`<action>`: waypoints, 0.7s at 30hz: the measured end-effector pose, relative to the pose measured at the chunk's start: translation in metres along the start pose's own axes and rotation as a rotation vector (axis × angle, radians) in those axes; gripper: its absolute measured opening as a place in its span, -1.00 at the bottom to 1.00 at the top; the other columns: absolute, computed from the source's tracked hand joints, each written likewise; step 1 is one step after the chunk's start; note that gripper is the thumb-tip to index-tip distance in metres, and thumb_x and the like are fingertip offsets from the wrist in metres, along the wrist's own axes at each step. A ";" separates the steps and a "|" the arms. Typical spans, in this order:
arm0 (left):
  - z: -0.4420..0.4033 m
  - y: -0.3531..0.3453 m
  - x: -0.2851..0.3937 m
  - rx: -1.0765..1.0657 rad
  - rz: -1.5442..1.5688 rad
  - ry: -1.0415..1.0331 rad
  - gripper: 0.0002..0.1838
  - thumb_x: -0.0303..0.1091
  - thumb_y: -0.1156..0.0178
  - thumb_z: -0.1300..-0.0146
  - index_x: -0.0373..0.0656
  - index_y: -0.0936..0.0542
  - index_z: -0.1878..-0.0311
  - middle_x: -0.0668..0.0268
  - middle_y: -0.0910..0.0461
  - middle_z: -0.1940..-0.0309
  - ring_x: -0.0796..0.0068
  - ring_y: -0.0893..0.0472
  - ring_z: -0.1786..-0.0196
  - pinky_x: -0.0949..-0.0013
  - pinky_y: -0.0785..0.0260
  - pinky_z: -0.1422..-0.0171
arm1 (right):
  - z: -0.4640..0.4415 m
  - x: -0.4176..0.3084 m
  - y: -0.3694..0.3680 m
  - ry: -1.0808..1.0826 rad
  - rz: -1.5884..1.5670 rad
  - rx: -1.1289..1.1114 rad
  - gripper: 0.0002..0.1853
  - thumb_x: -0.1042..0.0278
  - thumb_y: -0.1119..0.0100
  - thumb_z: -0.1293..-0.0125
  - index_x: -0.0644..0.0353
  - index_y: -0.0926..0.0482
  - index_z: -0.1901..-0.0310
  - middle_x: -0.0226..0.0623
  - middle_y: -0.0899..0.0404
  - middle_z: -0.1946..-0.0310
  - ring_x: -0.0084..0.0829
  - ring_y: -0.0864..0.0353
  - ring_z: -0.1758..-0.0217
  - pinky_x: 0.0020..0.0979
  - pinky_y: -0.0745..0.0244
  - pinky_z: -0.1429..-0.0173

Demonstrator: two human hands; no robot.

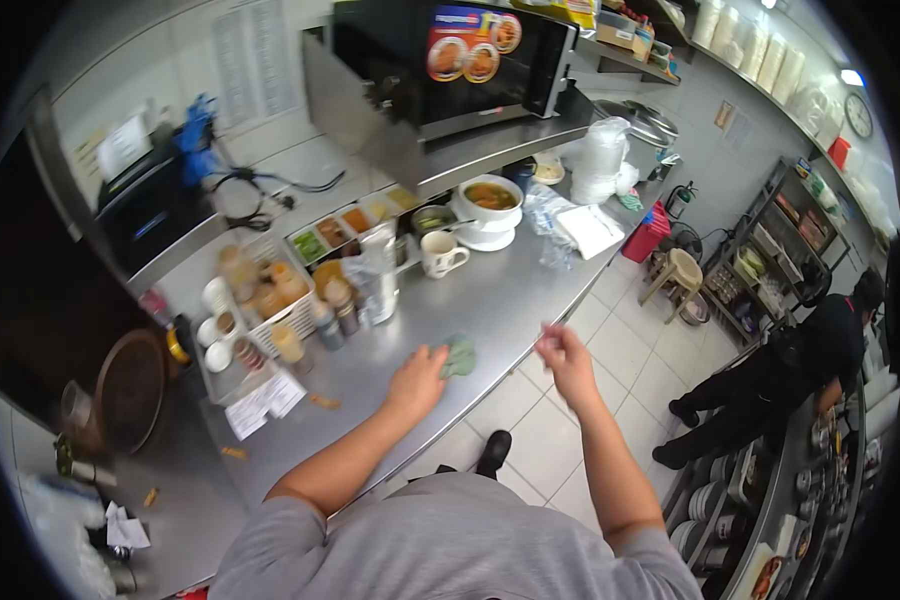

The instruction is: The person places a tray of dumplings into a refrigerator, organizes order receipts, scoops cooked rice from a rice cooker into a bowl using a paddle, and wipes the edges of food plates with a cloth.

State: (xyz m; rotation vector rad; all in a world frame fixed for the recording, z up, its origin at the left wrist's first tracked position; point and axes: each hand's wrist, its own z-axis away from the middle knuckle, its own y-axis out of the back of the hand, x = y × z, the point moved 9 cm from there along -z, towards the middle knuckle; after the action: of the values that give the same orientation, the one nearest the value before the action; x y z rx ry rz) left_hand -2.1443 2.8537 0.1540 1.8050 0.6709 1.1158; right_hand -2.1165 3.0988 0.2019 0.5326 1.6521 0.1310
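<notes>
On the steel counter [400, 335], my left hand [417, 380] has its fingers closed on the edge of a crumpled green cloth [460, 355]. Past the counter's front edge, my right hand [568, 362] is raised over the floor. Its fingers are curled in towards the thumb and slightly blurred; whether anything is between them is hidden. Beyond the cloth stand a patterned mug [442, 255] and a white bowl of soup [490, 198]. Sauce bottles [290, 345] are to the left of my left hand.
A white basket of bottles [288, 318] and trays of toppings [342, 225] line the back. A microwave [490, 60] sits on the shelf above. White napkins [590, 230] lie at the far end. A person in dark clothes [800, 350] bends at the right shelves, near a stool [678, 268].
</notes>
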 end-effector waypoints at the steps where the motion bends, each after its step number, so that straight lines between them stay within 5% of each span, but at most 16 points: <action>1: -0.020 -0.007 -0.005 -0.184 -0.056 0.157 -0.32 -0.21 -0.32 -0.11 -0.18 -0.30 -0.27 -0.01 -0.39 -0.11 -0.02 -0.47 -0.12 0.10 -0.40 -0.11 | -0.049 -0.014 0.016 0.065 -0.003 0.048 -0.57 0.24 -0.26 -0.25 0.26 -0.48 -0.08 -0.27 -0.56 0.14 -0.52 -0.51 0.18 -0.48 -0.45 0.07; 5: -0.079 0.010 0.012 -0.052 -0.160 0.289 -0.24 -0.18 -0.34 -0.12 -0.15 -0.25 -0.36 -0.07 -0.29 -0.25 -0.02 -0.34 -0.29 0.15 -0.26 -0.32 | -0.243 -0.103 0.079 0.424 -0.132 0.274 -0.53 0.19 -0.30 -0.19 0.24 -0.49 -0.08 -0.22 -0.53 0.13 -0.44 -0.49 0.16 -0.41 -0.43 0.02; 8: -0.142 0.041 0.063 0.066 0.223 0.185 -0.24 -0.19 -0.34 -0.13 -0.14 -0.26 -0.37 -0.04 -0.22 -0.34 0.01 -0.24 -0.39 0.18 -0.13 -0.43 | -0.380 -0.143 0.114 0.606 0.067 0.600 -0.48 0.11 -0.34 -0.11 0.27 -0.51 -0.03 -0.15 -0.52 0.19 -0.21 -0.48 0.09 -0.25 -0.40 -0.04; 11: -0.201 0.097 0.123 0.301 0.325 0.049 -0.35 -0.27 -0.34 -0.11 -0.17 -0.38 -0.28 0.08 -0.29 -0.31 0.08 -0.29 -0.36 0.17 -0.13 -0.41 | -0.469 -0.145 0.087 0.594 0.227 0.508 -0.59 0.13 -0.32 -0.08 0.36 -0.54 0.23 -0.06 -0.51 0.20 -0.04 -0.45 0.05 -0.15 -0.35 -0.07; 18: -0.277 0.149 0.189 0.616 0.086 -0.003 -0.44 -0.31 -0.31 -0.12 -0.21 -0.44 -0.21 0.09 -0.32 -0.29 0.14 -0.33 -0.33 0.16 -0.16 -0.37 | -0.440 -0.125 0.115 0.878 -0.043 0.610 -0.73 0.27 -0.26 -0.11 0.32 -0.48 0.32 -0.12 -0.45 0.34 -0.14 -0.41 0.26 -0.19 -0.32 0.13; 21: -0.275 0.167 0.233 0.750 -0.036 -0.127 -0.39 -0.29 -0.36 -0.07 -0.27 -0.44 -0.19 0.01 -0.33 -0.24 0.11 -0.38 -0.26 0.19 -0.26 -0.28 | -0.389 -0.118 0.170 1.087 -0.507 0.418 -0.85 0.38 -0.19 -0.19 0.27 -0.48 0.29 -0.29 -0.43 0.38 -0.40 -0.34 0.39 -0.41 -0.29 0.24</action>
State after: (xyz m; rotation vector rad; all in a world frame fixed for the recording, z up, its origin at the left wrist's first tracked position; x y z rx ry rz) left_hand -2.2859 3.0704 0.4544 2.4457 1.1406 0.7556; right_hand -2.4387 3.2847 0.4382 0.3308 2.8608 -0.3782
